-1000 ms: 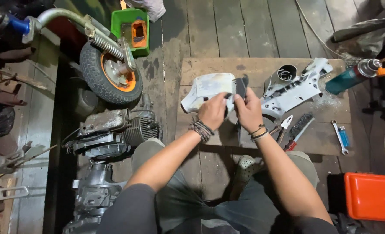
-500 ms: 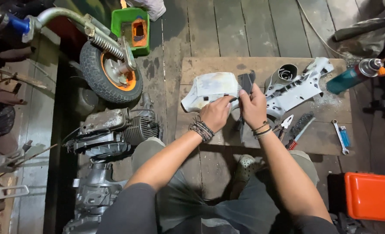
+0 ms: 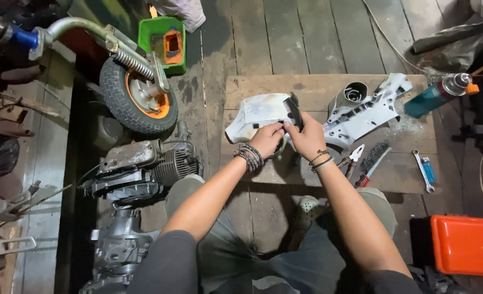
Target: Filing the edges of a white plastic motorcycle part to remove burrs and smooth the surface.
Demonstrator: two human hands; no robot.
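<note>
- Left hand [image 3: 267, 139] clamped on near edge of white plastic cover [image 3: 258, 115], which sits at left of the low wooden desk [image 3: 312, 87].
- Right hand [image 3: 307, 136] pinched on a small black ribbed part [image 3: 292, 109] at the cover's right edge.
- Risk: the ribbed part looks thin and could snap or pop free if forced.
- Risk: the cover could slide off the desk's left edge, since only fingertips hold it.
- Pliers [image 3: 353, 158] and wire brush [image 3: 373, 158] lie just right of the right wrist; an elbow move could knock them off the near edge.
</note>
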